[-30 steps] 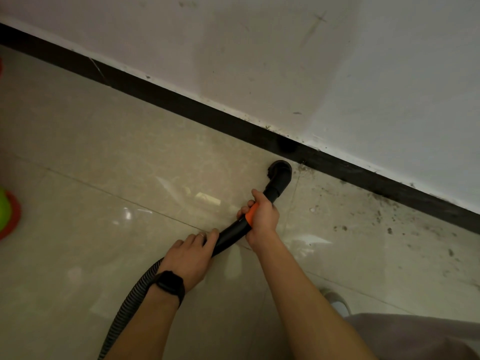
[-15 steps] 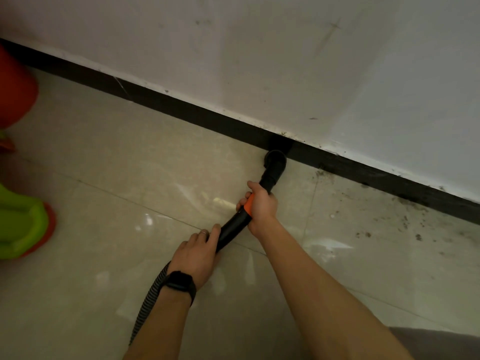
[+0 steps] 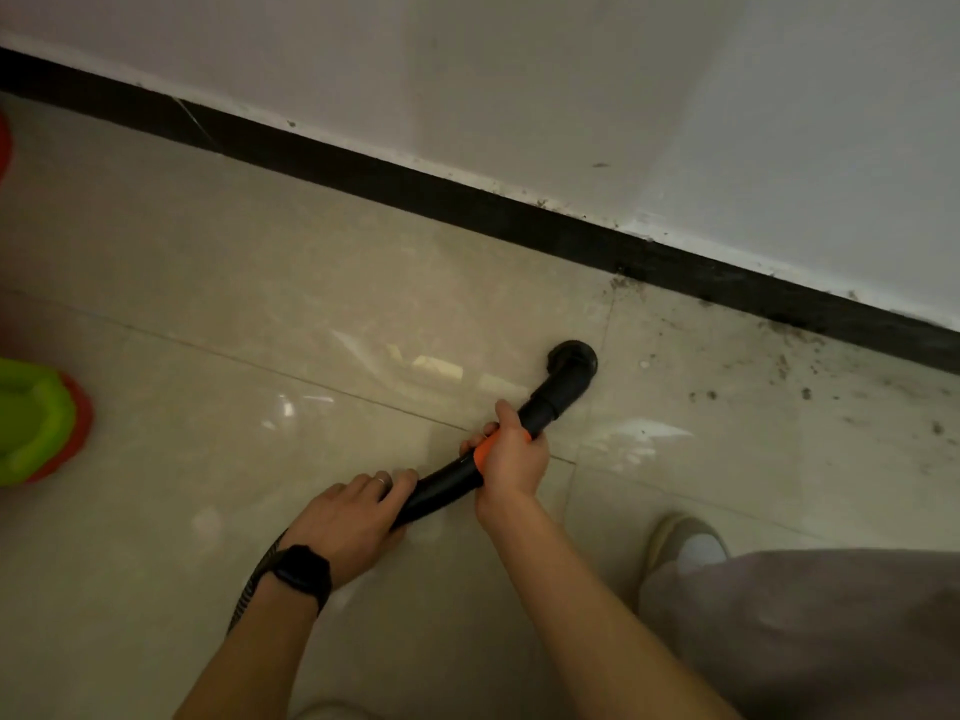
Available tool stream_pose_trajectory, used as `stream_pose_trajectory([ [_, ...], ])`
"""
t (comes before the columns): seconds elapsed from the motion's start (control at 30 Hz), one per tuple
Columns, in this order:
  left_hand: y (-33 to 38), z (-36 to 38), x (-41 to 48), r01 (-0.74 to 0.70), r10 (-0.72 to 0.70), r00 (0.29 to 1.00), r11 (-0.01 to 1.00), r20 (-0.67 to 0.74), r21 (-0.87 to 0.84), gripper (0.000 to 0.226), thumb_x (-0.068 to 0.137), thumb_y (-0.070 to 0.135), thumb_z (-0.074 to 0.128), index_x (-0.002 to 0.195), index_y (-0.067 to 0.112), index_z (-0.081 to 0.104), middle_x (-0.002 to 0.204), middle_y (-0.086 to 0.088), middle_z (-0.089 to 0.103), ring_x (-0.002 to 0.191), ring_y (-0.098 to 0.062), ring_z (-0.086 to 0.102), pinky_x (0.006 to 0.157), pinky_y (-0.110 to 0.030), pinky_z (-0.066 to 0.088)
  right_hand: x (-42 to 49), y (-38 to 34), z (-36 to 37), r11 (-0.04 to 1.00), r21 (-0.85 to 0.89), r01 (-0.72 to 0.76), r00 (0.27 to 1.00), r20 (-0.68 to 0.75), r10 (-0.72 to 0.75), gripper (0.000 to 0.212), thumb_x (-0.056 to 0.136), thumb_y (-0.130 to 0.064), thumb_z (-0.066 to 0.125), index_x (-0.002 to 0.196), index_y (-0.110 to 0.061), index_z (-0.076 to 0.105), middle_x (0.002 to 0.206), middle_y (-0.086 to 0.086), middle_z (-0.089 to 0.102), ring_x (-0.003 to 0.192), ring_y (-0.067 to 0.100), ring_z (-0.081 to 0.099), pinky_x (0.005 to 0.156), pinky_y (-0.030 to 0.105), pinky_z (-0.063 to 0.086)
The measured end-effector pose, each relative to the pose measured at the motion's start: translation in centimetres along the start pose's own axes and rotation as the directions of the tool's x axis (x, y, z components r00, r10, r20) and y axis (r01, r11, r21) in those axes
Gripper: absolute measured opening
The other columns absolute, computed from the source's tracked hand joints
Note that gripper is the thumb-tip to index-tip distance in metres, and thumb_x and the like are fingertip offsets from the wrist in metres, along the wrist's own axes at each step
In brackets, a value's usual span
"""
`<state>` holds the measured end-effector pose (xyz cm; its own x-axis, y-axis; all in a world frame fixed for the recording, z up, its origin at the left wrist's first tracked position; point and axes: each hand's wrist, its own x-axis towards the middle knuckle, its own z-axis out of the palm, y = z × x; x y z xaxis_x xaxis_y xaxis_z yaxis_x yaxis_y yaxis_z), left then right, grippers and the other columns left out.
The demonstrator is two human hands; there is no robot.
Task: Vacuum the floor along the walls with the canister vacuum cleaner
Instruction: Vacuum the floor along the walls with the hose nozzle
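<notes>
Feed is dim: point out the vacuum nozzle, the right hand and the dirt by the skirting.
vacuum nozzle (image 3: 571, 357): head view, round end.
right hand (image 3: 511, 459): head view, its back.
dirt (image 3: 782, 365): head view, dark specks.

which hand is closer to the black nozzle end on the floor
Right. The right hand grips the tube at its orange collar, just behind the nozzle. The left hand holds the tube farther back, near the ribbed hose.

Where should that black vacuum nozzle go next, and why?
Probably slide the black round vacuum nozzle forward and right toward the black baseboard: it sits off the wall, and dark dirt specks lie scattered there.
</notes>
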<state>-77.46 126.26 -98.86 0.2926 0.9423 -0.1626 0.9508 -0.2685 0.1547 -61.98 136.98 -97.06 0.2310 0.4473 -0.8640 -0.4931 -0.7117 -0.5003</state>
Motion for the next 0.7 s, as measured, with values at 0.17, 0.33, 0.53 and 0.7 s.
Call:
stream_pose_trajectory([
  [0.17, 2.9, 0.4, 1.4, -0.158, 0.158, 0.987, 0.987, 0.016, 0.019, 0.073, 0.054, 0.042, 0.088, 0.113, 0.021, 0.05, 0.078, 0.002, 0.065, 0.057, -0.016, 0.06, 0.043, -0.025, 0.045, -0.1, -1.2, -4.7, 0.993, 0.115, 0.009, 0.988, -0.153, 0.009, 0.013, 0.094, -0.01, 0.068, 0.094, -0.011, 0.056, 0.053, 0.002, 0.051, 0.044, 0.018, 0.048, 0.049, 0.031, 0.049],
  [0.33, 5.7, 1.0, 2.9, -0.259, 0.259, 0.966, 0.966, 0.014, 0.001, 0.072, 0.054, 0.042, 0.088, 0.111, 0.021, 0.049, 0.074, 0.002, 0.063, 0.056, -0.016, 0.059, 0.045, -0.024, 0.046, 0.4, -2.4, -8.2, 0.98, 0.198, 0.019, 0.972, -0.234, 0.028, 0.013, 0.092, -0.009, 0.069, 0.095, -0.009, 0.056, 0.054, 0.001, 0.05, 0.043, 0.017, 0.047, 0.047, 0.03, 0.047],
  [0.53, 5.0, 1.4, 1.8, -0.286, 0.287, 0.958, 0.958, -0.007, 0.019, 0.08, 0.049, 0.042, 0.091, 0.113, 0.02, 0.05, 0.073, 0.002, 0.064, 0.057, -0.016, 0.061, 0.045, -0.024, 0.047, -0.3, -1.5, -8.4, 0.97, 0.241, -0.033, 0.972, -0.219, 0.087, 0.013, 0.09, -0.01, 0.069, 0.087, -0.01, 0.056, 0.051, 0.0, 0.048, 0.041, 0.016, 0.046, 0.047, 0.03, 0.045],
  [0.7, 1.1, 0.8, -3.2, -0.183, 0.18, 0.982, 0.982, 0.05, 0.052, 0.088, 0.043, 0.037, 0.096, 0.115, 0.015, 0.05, 0.077, -0.004, 0.067, 0.056, -0.02, 0.063, 0.044, -0.023, 0.047, -2.9, 2.8, -4.8, 0.976, 0.189, -0.108, 0.977, -0.161, 0.14, 0.014, 0.091, -0.012, 0.071, 0.101, -0.007, 0.064, 0.053, 0.002, 0.051, 0.044, 0.018, 0.049, 0.051, 0.032, 0.051],
])
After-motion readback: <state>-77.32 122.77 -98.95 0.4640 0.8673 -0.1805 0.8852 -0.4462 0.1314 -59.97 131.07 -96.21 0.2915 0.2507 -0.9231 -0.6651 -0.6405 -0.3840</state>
